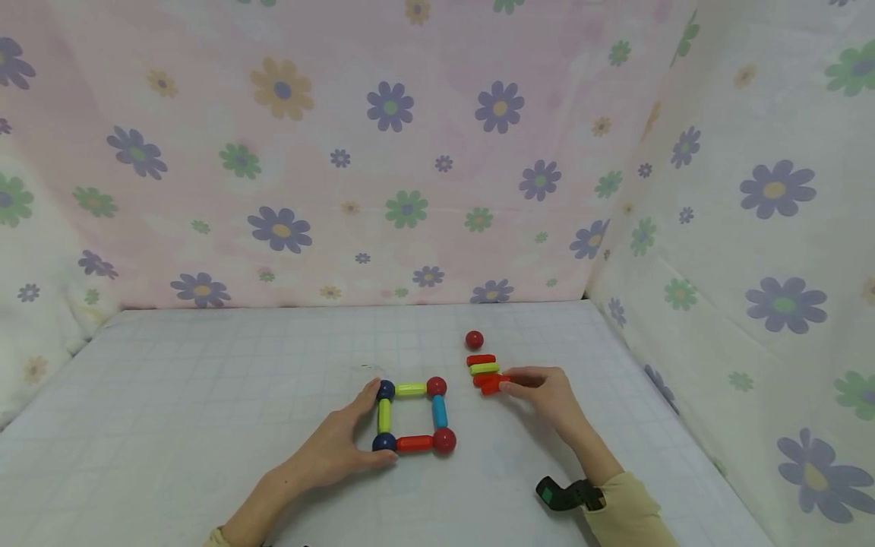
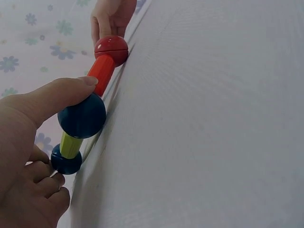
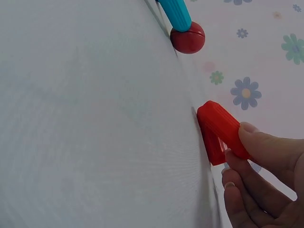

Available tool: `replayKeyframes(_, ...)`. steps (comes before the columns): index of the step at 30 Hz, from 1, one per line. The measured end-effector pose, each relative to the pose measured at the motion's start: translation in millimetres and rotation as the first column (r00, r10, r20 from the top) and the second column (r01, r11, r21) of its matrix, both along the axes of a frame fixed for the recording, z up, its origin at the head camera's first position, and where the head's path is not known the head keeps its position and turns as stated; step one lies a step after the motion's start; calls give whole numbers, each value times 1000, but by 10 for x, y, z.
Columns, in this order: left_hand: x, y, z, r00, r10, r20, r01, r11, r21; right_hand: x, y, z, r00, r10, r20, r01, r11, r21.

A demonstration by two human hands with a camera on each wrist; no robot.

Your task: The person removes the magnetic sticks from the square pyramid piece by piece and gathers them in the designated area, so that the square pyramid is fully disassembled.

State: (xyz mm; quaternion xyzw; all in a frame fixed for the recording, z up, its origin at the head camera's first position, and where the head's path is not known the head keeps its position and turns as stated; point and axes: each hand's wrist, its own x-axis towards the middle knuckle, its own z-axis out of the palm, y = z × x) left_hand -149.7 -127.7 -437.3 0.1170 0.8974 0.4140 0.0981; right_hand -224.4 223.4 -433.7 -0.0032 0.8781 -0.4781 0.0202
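Observation:
A square of magnetic rods and balls lies on the table, with blue balls at its left corners and red balls at its right. Its sides are two yellow-green rods, a blue rod and a red rod. My left hand holds the left side, thumb at the near blue ball, fingers at the far one. Between thumb and fingers, my right hand pinches a red magnetic rod, tilted over another red rod.
Beyond the right hand's rod, a red rod and a yellow-green rod lie in a row. A loose red ball sits behind them. White cloth covers the table; flowered curtains stand behind and at the sides.

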Motion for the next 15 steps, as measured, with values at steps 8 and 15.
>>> replayKeyframes(8, -3, -2, 5, 1000, -5, -5, 5, 1000, -3, 3, 21, -34, 1000, 5, 17, -6, 999, 43)
replayKeyframes(15, -8, -2, 1, 1000, -2, 2, 2, 1000, -5, -16, 51, -69, 999, 42, 2, -42, 996, 84)
